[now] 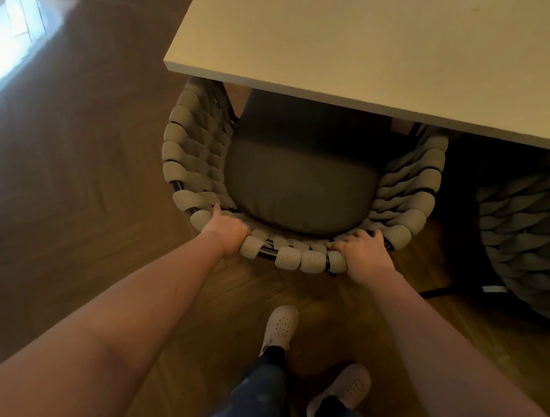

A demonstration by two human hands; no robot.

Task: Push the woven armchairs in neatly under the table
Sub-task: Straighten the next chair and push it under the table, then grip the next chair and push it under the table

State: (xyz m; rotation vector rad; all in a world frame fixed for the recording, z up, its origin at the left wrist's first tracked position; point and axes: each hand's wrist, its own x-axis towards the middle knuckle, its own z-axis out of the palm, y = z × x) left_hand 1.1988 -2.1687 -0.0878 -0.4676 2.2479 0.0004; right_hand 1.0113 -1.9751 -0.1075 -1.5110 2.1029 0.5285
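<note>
Gripping the curved back rim of the woven armchair (191,152) in the middle of the frame, both hands curl their fingers over its thick woven loops. The left hand (228,232) holds the rim's left part and the right hand (365,253) its right part, with a few bare loops between them. The chair's front reaches under the near edge of the pale desk (385,50), which fills the upper right. Its grey seat cushion (299,190) and rounded back stand out towards the person. A second armchair (536,229) sits just beside it at the right edge, also partly under the desk. A small pale tag (492,289) lies at its foot, too small to read. Two pale perforated shoes (281,324) stand on the herringbone wood floor (69,152) at the lower centre. Bright light (5,44) falls across the upper left.
</note>
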